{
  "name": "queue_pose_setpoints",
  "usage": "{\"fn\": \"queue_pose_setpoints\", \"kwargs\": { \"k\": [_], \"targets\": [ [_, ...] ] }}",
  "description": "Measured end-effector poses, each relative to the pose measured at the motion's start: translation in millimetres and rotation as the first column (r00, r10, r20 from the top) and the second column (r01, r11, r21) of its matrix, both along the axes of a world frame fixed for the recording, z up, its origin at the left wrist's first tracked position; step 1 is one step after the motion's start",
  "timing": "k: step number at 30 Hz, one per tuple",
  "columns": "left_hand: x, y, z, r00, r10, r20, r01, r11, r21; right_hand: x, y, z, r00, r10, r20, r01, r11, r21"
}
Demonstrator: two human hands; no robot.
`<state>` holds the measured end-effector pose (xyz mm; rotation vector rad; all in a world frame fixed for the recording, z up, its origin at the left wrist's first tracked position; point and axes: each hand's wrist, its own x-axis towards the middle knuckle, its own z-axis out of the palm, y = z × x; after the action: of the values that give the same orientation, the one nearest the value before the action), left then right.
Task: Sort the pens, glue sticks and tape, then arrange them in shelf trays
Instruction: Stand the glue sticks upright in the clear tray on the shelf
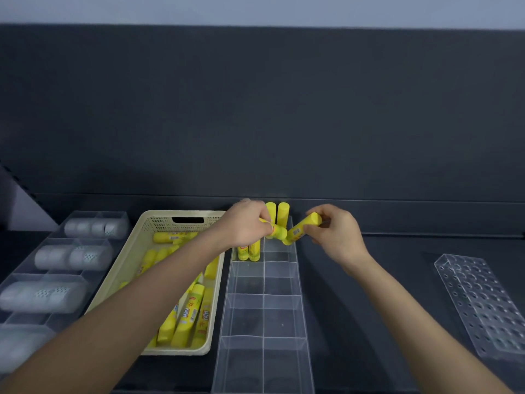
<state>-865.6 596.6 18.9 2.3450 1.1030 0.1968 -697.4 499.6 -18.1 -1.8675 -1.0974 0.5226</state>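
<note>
A clear divided tray (264, 314) runs down the middle of the dark shelf. Yellow glue sticks (277, 213) stand upright in its far compartments, and two more (250, 251) stand one row nearer on the left. My left hand (247, 223) grips a yellow glue stick (277, 231) over the tray's far end. My right hand (335, 231) pinches another yellow glue stick (302, 227), tilted with its lower end over the right far compartment. A cream basket (159, 223) to the left holds several loose glue sticks (187, 317).
A clear tray (25, 270) with rolls of white tape (71, 257) lies at the far left. A clear perforated pen holder (483, 302) lies at the right. A dark back wall rises just behind the trays.
</note>
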Motion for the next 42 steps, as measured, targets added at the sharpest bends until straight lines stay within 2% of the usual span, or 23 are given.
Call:
{"fn": "queue_pose_setpoints", "kwargs": {
  "k": [2, 6, 9, 15, 25, 30, 35, 39, 42],
  "targets": [
    [4.3, 1.7, -3.1, 0.999, -0.031, -0.016, 0.032, 0.999, 0.028, -0.7, 0.4, -0.7, 0.997, 0.026, 0.073, -0.025, 1.0, -0.016],
    [13.2, 2.2, -6.0, 0.993, -0.089, -0.079, 0.102, 0.977, 0.187, -6.6, 2.4, -0.7, 0.978, 0.082, 0.194, -0.072, 0.996, -0.058],
    [18.4, 1.0, -11.9, 0.993, -0.086, -0.08, 0.101, 0.972, 0.211, -12.4, 4.9, -3.8, 0.958, 0.134, 0.253, -0.115, 0.99, -0.087],
    [23.2, -0.7, -32.0, 0.986, -0.094, -0.141, 0.137, 0.933, 0.333, -20.5, 14.8, -12.6, 0.948, 0.176, 0.264, -0.141, 0.979, -0.145],
    [14.3, 7.0, -56.6, 0.985, -0.072, -0.156, 0.131, 0.904, 0.406, -32.6, 23.6, -22.1, 0.954, 0.173, 0.247, -0.132, 0.976, -0.171],
    [7.5, 7.2, -55.8, 0.992, -0.078, -0.097, 0.112, 0.899, 0.423, -33.3, 21.3, -17.5, 0.946, 0.161, 0.283, -0.121, 0.981, -0.152],
    [-16.1, 4.7, -48.7, 0.991, -0.118, 0.061, 0.083, 0.91, 0.405, -45.7, 18.2, -0.1, 0.895, 0.116, 0.431, -0.114, 0.993, -0.03],
    [-52.7, 0.9, -47.3, 0.985, -0.079, 0.155, 0.01, 0.916, 0.402, -75.5, 19.3, 8.7, 0.893, 0.181, 0.411, -0.203, 0.979, 0.01],
    [-89.5, 1.3, -48.8, 0.988, 0.012, 0.151, -0.058, 0.95, 0.308, -100.4, 25.0, 4.4, 0.865, 0.274, 0.42, -0.281, 0.959, -0.048]
  ]
}}
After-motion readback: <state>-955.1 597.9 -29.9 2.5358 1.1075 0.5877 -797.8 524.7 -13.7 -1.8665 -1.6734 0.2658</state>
